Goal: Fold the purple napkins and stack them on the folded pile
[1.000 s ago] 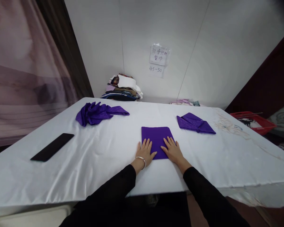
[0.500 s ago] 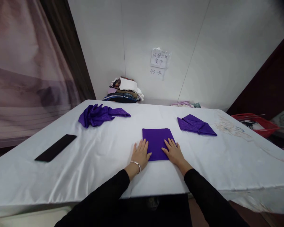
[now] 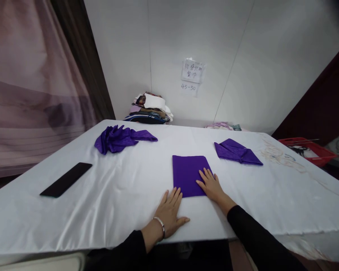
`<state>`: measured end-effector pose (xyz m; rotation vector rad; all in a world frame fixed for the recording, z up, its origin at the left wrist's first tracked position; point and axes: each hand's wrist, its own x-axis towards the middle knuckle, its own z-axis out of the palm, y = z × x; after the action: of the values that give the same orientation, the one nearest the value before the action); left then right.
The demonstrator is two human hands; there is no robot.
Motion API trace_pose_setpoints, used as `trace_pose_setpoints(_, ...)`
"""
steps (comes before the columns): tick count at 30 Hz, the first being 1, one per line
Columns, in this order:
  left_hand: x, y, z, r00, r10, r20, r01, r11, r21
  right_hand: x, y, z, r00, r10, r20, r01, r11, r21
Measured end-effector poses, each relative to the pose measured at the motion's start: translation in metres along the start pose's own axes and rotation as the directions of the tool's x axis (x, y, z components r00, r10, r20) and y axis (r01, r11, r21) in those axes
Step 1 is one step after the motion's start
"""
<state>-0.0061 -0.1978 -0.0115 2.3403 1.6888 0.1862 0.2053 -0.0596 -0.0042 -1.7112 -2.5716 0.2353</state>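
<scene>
A purple cloth napkin (image 3: 188, 175), folded into a square, lies flat in front of me on the white tablecloth (image 3: 124, 203). My right hand (image 3: 210, 184) rests open on its right side, fingers spread over the fabric. My left hand (image 3: 171, 212) is open too, near the napkin's lower left corner; its fingertips reach that corner while the palm is over the tablecloth. Back right lies another purple napkin (image 3: 237, 151), folded to a pointed shape. At the back left is a loosely bunched purple cloth (image 3: 115, 140).
A flat dark rectangular piece (image 3: 66, 180) lies on the table's left side. Beyond the far edge sits a stack of folded cloths (image 3: 149, 109). A red basket (image 3: 313, 150) stands off the right edge. Paper with handwriting (image 3: 192, 72) hangs on the wall.
My left hand has slid off the napkin's left side toward me, down to its lower left corner. My right hand stays on the napkin. The view has shifted slightly.
</scene>
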Motion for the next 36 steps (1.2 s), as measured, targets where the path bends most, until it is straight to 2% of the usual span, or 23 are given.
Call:
trace_pose_setpoints(3, -0.001, 0.000, -0.003, 1.000, 0.000, 0.015, 0.000, 1.000, 0.002, -0.002, -0.018, -0.011, 0.997, -0.075, 0.004, 0.074, 0.996, 0.054)
trace_pose_setpoints(5, 0.000, 0.001, -0.004, 1.000, -0.001, 0.020, 0.001, 1.000, -0.014, -0.004, -0.037, -0.018, 0.972, -0.236, -0.017, 0.237, 0.967, 0.098)
trace_pose_setpoints(7, 0.001, 0.001, -0.006, 0.999, 0.004, 0.032, -0.002, 0.999, -0.044, -0.004, -0.058, -0.021, 0.902, -0.431, 0.000, 0.425, 0.890, 0.164)
trace_pose_setpoints(9, 0.001, 0.001, -0.007, 0.999, 0.016, 0.041, -0.013, 0.997, -0.073, -0.002, -0.074, -0.018, 0.810, -0.584, 0.062, 0.555, 0.796, 0.242)
trace_pose_setpoints(11, 0.000, 0.001, -0.008, 0.998, 0.023, 0.051, -0.019, 0.996, -0.089, 0.003, -0.083, -0.013, 0.742, -0.658, 0.127, 0.605, 0.739, 0.295)
trace_pose_setpoints(12, 0.000, 0.001, -0.007, 0.998, 0.024, 0.054, -0.019, 0.996, -0.093, 0.008, -0.086, -0.010, 0.729, -0.669, 0.145, 0.611, 0.732, 0.302)
trace_pose_setpoints(17, 0.002, 0.001, -0.003, 0.999, 0.016, 0.039, -0.013, 0.997, -0.078, 0.040, -0.087, -0.002, 0.752, -0.645, 0.137, 0.602, 0.756, 0.255)
trace_pose_setpoints(24, 0.001, 0.000, 0.002, 1.000, 0.019, 0.022, -0.017, 0.998, -0.063, 0.087, -0.092, -0.003, 0.818, -0.557, 0.144, 0.531, 0.827, 0.184)
trace_pose_setpoints(36, 0.001, 0.004, -0.004, 1.000, -0.007, 0.006, 0.007, 0.997, -0.073, 0.148, -0.098, 0.006, 0.899, -0.414, 0.140, 0.401, 0.909, 0.114)
